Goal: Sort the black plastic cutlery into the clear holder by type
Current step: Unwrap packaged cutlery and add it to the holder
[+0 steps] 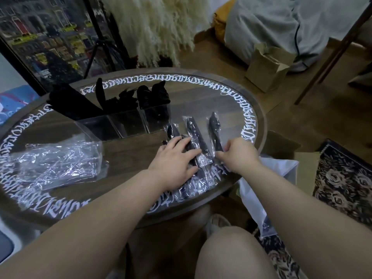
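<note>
Head view looks down past a bare knee (231, 250) to my two forearms reaching over the near edge of the round glass-topped desk (128, 158), which carries a ring of white lettering (161, 80). My left grip (175, 160) lies flat, fingers straight and spread, pressing on the near ends of the wrapped black cutlery packets (198, 135); two of the packets run out from under its fingers toward the holder. My right grip (237, 153) sits just beside it, fingers curled down onto the near end of the rightmost packet (215, 129), which it seems to pinch, though the fingertips are partly hidden. The three packets lie side by side, pointing away from me, each in clear film. To the left on the desk lies a crumpled heap of clear plastic wrapping (60, 158), well apart from both grips. Just beyond the packets stands the clear holder (124, 121), its compartments already holding upright black cutlery (153, 93); I cannot tell which type is in which compartment. Right of the desk, on the floor, a white bag (269, 188) sits near my right forearm, with a patterned rug (346, 178) beyond it. Farther back are an open cardboard box (267, 67), a grey bedcover (281, 23) and a cream fluffy throw (161, 23).
</note>
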Action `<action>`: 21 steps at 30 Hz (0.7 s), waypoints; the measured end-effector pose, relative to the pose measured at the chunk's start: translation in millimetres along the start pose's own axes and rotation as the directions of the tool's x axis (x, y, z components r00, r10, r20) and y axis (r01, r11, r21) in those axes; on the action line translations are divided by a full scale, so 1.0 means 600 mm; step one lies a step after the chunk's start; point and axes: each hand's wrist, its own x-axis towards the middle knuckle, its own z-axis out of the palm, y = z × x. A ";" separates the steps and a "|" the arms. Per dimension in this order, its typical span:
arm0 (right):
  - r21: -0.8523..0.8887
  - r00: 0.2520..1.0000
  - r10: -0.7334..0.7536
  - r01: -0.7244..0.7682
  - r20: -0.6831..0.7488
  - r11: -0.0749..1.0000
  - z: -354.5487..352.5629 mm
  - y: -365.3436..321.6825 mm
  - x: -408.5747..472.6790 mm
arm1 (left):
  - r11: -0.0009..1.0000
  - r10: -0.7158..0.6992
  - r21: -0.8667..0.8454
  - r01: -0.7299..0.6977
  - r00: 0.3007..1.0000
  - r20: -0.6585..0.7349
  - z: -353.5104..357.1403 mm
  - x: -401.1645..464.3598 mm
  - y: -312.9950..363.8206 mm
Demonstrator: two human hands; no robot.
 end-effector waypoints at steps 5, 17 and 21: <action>0.263 0.976 -0.060 0.116 -0.210 0.958 -0.021 0.005 -0.016 | 0.999 -0.003 -0.032 0.000 0.996 -0.089 -0.017 -0.007 0.005; 0.478 0.904 -0.420 0.404 -0.078 0.780 -0.086 -0.087 -0.102 | 0.990 0.017 0.134 0.047 0.896 -0.443 -0.109 -0.080 0.008; 0.490 0.874 -0.484 0.438 -0.037 0.753 -0.081 -0.132 -0.135 | 0.987 -0.101 0.080 0.143 0.916 -0.388 -0.117 -0.141 -0.028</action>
